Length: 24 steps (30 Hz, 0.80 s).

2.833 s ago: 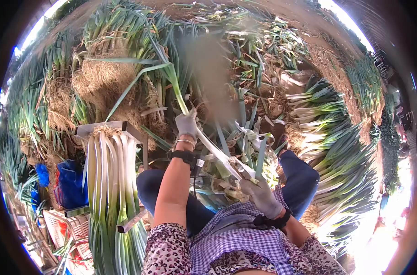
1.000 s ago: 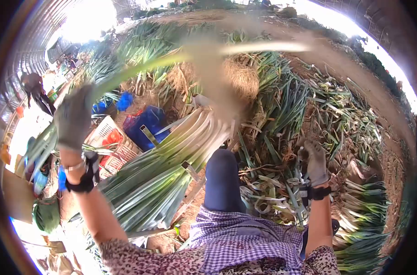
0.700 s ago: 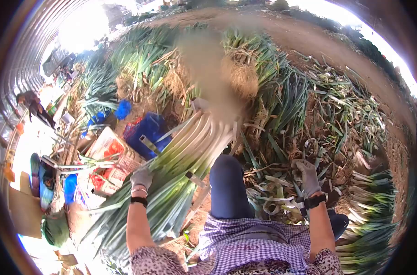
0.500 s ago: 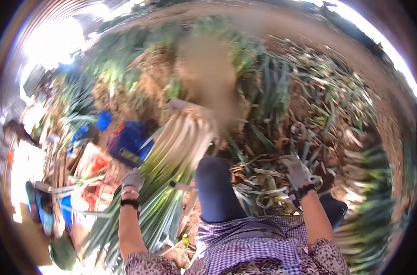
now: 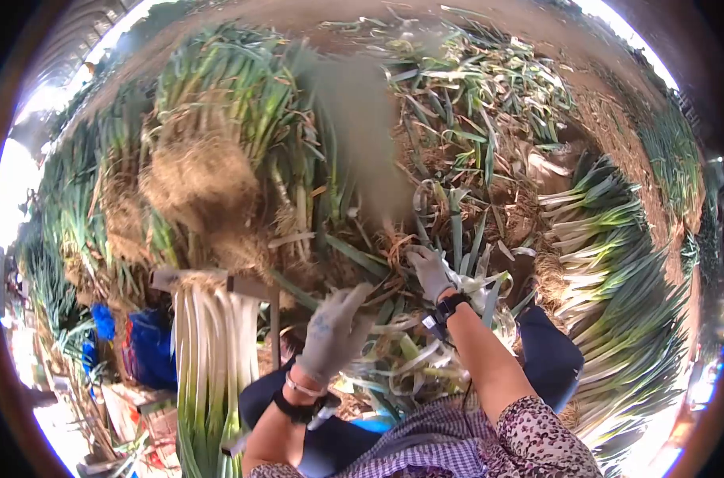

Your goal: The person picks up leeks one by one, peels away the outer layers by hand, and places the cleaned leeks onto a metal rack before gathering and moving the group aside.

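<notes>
My left hand (image 5: 334, 331), in a pale glove, is raised above the leek trimmings (image 5: 402, 354) between my knees, its fingers apart and nothing in them. Farther right, my right hand (image 5: 430, 273), also gloved, reaches down to the peeled leaves and roots on the ground. Its fingers are bent near a reddish-brown root tuft (image 5: 395, 247); whether they grip anything is too small to tell. Left of my left hand, a bundle of cleaned leeks (image 5: 216, 342) lies on a stand (image 5: 250, 287), white ends away from me.
Unpeeled leeks with soil-covered roots (image 5: 203, 179) stand in a heap at the upper left. A long row of cleaned leeks (image 5: 609, 319) lies on the right. Loose leaves (image 5: 489, 88) are piled farther back. Blue plastic (image 5: 151, 346) and a crate (image 5: 143, 422) are at the lower left.
The view has swung to the right. My left hand has left the leek bundle and come over the trimmings. My right hand has moved forward, nearer the root tuft.
</notes>
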Tool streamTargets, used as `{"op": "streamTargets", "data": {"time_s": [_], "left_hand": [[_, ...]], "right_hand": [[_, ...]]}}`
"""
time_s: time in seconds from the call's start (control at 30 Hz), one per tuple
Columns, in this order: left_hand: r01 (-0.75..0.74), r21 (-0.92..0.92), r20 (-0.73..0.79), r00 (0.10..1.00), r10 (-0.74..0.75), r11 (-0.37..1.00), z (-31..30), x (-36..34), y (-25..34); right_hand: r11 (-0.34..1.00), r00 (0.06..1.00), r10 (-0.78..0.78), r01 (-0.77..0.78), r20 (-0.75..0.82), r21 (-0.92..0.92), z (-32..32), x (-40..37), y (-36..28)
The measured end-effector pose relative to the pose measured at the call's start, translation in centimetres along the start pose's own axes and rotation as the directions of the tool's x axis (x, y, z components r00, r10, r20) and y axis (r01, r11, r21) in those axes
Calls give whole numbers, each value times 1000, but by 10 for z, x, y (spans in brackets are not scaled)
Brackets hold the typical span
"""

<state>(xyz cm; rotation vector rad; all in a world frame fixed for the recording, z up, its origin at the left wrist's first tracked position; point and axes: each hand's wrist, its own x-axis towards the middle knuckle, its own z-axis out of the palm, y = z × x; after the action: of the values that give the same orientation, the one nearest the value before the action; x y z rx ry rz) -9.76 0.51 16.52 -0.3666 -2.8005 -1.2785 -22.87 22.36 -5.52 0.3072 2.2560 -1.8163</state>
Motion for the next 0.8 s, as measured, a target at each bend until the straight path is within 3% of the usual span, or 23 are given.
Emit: {"op": "streamTargets", "data": {"time_s": [0.07,0.13,0.2,0.23,0.37,0.43,0.47,0.5,0.53,0.6,0.63,0.7,0.73,0.8], "left_hand": [[102,61,98,989,-108,993,9,2,-11],[143,-32,180,974,-135,989,8,3,-25],[296,-32,240,930,-280,955,6,3,-34],[272,-4,232,936,-263,962,6,3,-40],[425,-5,298,864,-405,905,2,14,-43],[458,9,321,840,-437,889,2,20,-44],[468,13,332,832,-445,884,2,22,-45],[465,8,337,832,-440,885,3,22,-46],[458,2,341,835,-431,889,4,22,-47],[432,-6,340,849,-405,902,6,23,-48],[415,-4,337,857,-390,910,6,22,-48],[395,-3,326,869,-372,919,4,19,-47],[389,-6,316,875,-368,921,4,18,-48],[343,-7,275,904,-328,939,6,13,-46]], "right_hand": [[988,999,4,1,-35,152,2,48,13],[999,998,24,-27,-65,-47,2,97,34],[969,995,12,-37,-101,-245,11,149,80],[921,994,33,-70,-102,-384,15,148,60],[827,977,212,-187,-14,-531,45,187,97],[935,956,249,-196,155,-297,39,194,110],[941,937,76,45,342,-334,31,197,120],[911,857,-101,284,505,-299,24,200,127],[981,903,34,51,429,-185,28,202,133],[916,884,336,-388,326,106,34,206,136],[926,905,374,-376,204,-32,29,177,66],[999,978,-24,15,209,46,5,139,22],[958,980,34,-89,198,274,-5,116,-2],[726,962,153,-265,226,634,-25,77,-18]]}}
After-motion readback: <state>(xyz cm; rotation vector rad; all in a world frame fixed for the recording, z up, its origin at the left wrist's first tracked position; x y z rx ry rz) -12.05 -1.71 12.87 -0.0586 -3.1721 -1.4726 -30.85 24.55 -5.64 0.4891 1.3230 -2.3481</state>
